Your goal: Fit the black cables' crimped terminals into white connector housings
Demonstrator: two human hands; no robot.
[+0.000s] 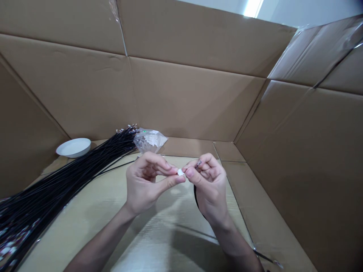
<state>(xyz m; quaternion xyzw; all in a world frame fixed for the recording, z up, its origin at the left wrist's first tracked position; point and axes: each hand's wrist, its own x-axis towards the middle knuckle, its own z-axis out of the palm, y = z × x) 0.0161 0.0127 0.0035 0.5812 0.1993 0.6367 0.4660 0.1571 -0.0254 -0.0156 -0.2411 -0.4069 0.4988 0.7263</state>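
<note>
My left hand pinches a small white connector between thumb and forefinger. My right hand meets it from the right, its fingers closed on a thin black wire whose metal tip shows by the forefinger. The wire loops down behind the right wrist and trails to the lower right. Both hands hover over the cardboard floor of a large box.
A thick bundle of black wires fans across the left. A clear plastic bag of small white parts lies just behind the hands. A white bowl sits at the far left. Tall cardboard walls enclose the space.
</note>
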